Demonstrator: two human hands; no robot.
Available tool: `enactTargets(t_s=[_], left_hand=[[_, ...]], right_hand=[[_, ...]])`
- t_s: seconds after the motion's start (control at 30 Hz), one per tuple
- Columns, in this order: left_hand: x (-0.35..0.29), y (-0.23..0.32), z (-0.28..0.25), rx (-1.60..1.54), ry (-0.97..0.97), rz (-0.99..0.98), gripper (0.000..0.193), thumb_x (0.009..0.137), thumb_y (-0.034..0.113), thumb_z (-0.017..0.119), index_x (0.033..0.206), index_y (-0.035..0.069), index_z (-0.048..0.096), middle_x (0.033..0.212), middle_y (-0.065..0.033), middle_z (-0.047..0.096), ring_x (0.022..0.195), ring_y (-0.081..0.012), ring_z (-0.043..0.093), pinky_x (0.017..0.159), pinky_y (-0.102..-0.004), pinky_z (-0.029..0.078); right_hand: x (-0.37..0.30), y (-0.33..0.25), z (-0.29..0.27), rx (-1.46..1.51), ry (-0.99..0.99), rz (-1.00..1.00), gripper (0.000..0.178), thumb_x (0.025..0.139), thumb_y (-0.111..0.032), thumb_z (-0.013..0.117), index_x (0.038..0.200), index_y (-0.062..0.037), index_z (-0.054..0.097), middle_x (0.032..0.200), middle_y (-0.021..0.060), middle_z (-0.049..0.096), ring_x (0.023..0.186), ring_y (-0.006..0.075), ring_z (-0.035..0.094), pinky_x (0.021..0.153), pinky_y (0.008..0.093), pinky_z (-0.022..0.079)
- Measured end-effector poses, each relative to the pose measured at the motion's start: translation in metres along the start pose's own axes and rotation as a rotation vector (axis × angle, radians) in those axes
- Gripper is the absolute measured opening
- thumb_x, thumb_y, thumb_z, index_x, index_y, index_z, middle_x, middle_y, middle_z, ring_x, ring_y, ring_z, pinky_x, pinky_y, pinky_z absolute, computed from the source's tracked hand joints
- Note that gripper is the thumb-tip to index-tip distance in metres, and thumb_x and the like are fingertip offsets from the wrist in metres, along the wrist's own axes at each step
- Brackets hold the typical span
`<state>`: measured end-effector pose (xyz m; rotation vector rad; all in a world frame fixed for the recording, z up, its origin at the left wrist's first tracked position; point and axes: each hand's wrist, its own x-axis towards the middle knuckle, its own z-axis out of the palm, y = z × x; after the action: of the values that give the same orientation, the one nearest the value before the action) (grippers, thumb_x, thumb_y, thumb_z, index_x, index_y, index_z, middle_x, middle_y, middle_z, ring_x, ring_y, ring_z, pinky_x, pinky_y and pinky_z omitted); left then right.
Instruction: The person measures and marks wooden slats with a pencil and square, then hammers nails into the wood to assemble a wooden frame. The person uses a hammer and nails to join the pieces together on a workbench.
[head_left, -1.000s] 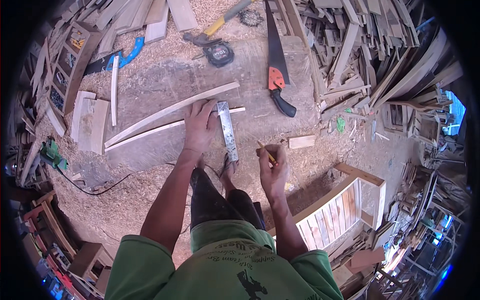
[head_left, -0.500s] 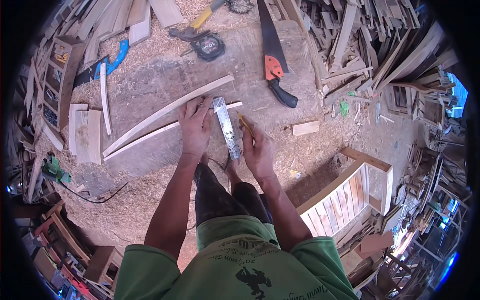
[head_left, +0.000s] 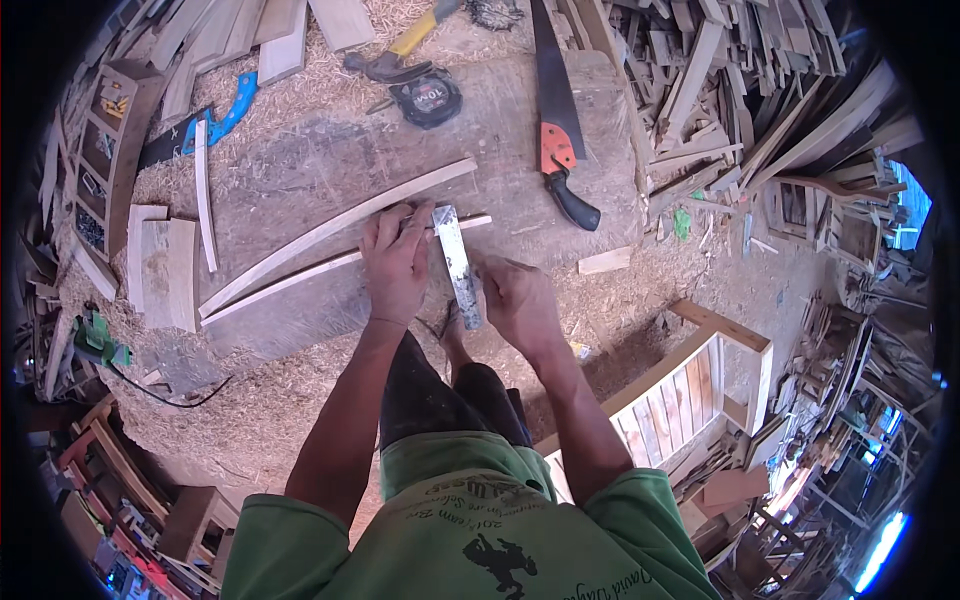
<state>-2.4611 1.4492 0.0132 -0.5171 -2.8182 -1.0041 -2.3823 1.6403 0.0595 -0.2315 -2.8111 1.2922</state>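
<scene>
Head view, left to right: green tool and wood blocks at bench edge, blue-handled saw beyond. Two curved strips lie across the bench – left hand presses flat on them, fingers spread. Metal square stands between the hands, crossing the lower strip. Right hand is clenched beside its blade – contents hidden. Tape measure, hammer, orange-handled saw farther back; scrap pile right.
</scene>
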Motion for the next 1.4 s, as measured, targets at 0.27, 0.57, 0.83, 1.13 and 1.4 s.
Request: enactTargets(t_s=[0.27, 0.57, 0.83, 1.13, 1.4], left_hand=[[0.003, 0.008, -0.007, 0.029, 0.010, 0.022, 0.049, 0.094, 0.009, 0.073, 0.142, 0.017, 0.073, 0.133, -0.0107, 0.064, 0.126, -0.0379, 0.057, 0.109, -0.0530, 0.047], [0.030, -0.021, -0.044, 0.074, 0.176, -0.013, 0.044, 0.100, 0.008, 0.069, 0.144, 0.013, 0.070, 0.132, -0.0145, 0.064, 0.121, -0.0395, 0.059, 0.104, -0.0537, 0.048], [0.049, -0.027, -0.012, -0.005, 0.080, -0.063, 0.046, 0.093, 0.007, 0.073, 0.139, 0.016, 0.072, 0.131, -0.0132, 0.066, 0.123, -0.0401, 0.058, 0.109, -0.0526, 0.048], [0.050, -0.021, -0.008, -0.082, 0.064, -0.047, 0.042, 0.093, 0.006, 0.075, 0.135, 0.014, 0.074, 0.127, -0.0116, 0.070, 0.121, -0.0390, 0.058, 0.110, -0.0505, 0.047], [0.049, -0.025, -0.004, -0.047, 0.090, -0.023, 0.040, 0.098, 0.013, 0.075, 0.138, 0.016, 0.077, 0.132, -0.0124, 0.073, 0.124, -0.0386, 0.060, 0.112, -0.0494, 0.048]], right_hand=[[0.100, -0.002, 0.004, -0.366, 0.047, -0.202, 0.036, 0.097, -0.007, 0.071, 0.133, -0.0097, 0.076, 0.118, 0.0158, 0.073, 0.103, 0.0392, 0.072, 0.086, 0.0487, 0.060], [0.119, 0.011, 0.015, -0.371, 0.021, -0.247, 0.023, 0.094, -0.009, 0.074, 0.116, -0.0080, 0.066, 0.125, 0.0178, 0.067, 0.118, 0.0455, 0.067, 0.098, 0.0527, 0.059], [0.112, 0.016, 0.029, -0.212, 0.118, -0.222, 0.023, 0.091, -0.006, 0.075, 0.112, -0.0072, 0.068, 0.114, 0.0156, 0.070, 0.111, 0.0432, 0.067, 0.096, 0.0526, 0.056], [0.111, 0.023, 0.032, -0.170, 0.151, -0.253, 0.024, 0.092, -0.007, 0.076, 0.113, -0.0076, 0.064, 0.117, 0.0176, 0.068, 0.110, 0.0451, 0.067, 0.096, 0.0554, 0.057], [0.063, 0.005, 0.010, 0.013, 0.263, -0.095, 0.020, 0.097, 0.002, 0.065, 0.116, -0.0030, 0.068, 0.107, 0.0213, 0.071, 0.097, 0.0472, 0.070, 0.083, 0.0545, 0.056]])
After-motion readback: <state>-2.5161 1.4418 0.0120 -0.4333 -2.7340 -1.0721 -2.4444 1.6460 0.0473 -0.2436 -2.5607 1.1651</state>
